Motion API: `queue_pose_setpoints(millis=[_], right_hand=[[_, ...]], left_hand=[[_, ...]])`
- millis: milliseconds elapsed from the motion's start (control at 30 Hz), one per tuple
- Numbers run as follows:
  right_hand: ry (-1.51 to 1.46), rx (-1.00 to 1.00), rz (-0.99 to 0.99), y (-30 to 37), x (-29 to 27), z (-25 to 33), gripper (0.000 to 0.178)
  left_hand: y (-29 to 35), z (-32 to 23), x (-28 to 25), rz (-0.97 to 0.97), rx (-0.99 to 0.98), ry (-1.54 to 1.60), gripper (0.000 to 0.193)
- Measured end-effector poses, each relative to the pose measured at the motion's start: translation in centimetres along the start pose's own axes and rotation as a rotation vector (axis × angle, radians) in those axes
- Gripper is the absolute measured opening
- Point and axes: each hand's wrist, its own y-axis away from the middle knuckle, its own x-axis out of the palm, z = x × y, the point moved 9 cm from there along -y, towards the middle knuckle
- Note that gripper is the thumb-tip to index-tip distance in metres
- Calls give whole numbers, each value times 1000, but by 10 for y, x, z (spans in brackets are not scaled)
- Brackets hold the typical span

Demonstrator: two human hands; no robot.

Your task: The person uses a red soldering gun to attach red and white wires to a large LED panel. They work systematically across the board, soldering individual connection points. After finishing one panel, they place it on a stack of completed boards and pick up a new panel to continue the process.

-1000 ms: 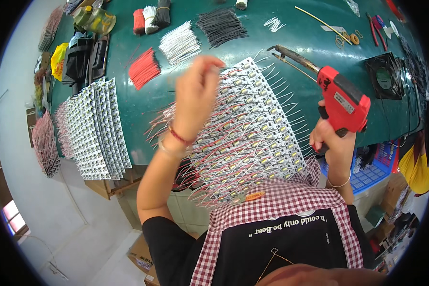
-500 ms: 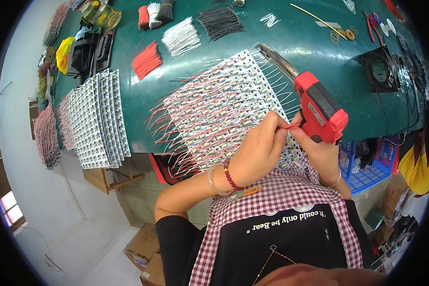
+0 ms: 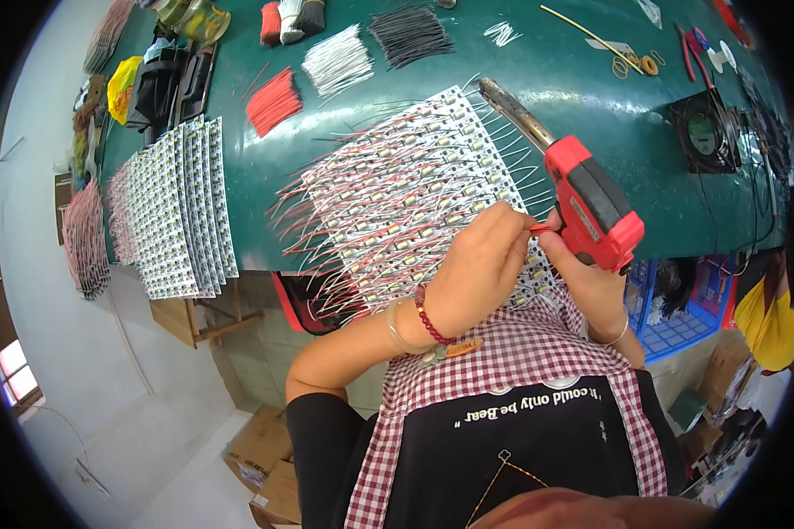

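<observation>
My left hand (image 3: pixel 481 269) is closed in a pinch at the right edge of a white circuit-board panel (image 3: pixel 454 104), its fingertips on short red wires (image 3: pixel 539 227). My right hand (image 3: pixel 591 291) is closed around a red and black soldering gun (image 3: pixel 602 212), with its thumb against the same red wires. The gun's metal barrel points up and left over the table, past the panel's upper right corner. Rows of small components and many red and white wires cover the panel, their loose ends sticking out on both sides. Some fingers of my right hand are hidden behind the gun.
On the green table (image 3: pixel 503 132) lie bundles of red wires (image 3: pixel 273 102), white wires (image 3: pixel 337 60) and black wires (image 3: pixel 410 37). Several stacked panels (image 3: pixel 181 207) overhang its left edge. A black fan (image 3: pixel 704 130) stands at right, above a blue crate (image 3: pixel 679 326).
My left hand has shifted slightly, staying close to my right thumb and the red wires. The whole view has moved a little; the gun keeps nearly the same position.
</observation>
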Motion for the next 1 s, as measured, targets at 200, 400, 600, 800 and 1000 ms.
queue_pose_setpoints(millis=[200,400,600,800,1000], right_hand=[[-59,21,-21,0,0,-4,21],[15,23,-5,-3,-1,-8,34],[-231,135,16,-9,-6,-10,41],[-332,197,28,-8,-6,-10,39],[-5,41,86,-1,-4,-1,43]], left_hand=[[-1,3,-3,-29,-27,5,9],[-1,0,-4,-35,38,-50,11],[-4,0,-6,-16,23,-27,12],[-5,-11,-4,-49,45,-4,11],[-5,-5,1,29,-31,-33,6]])
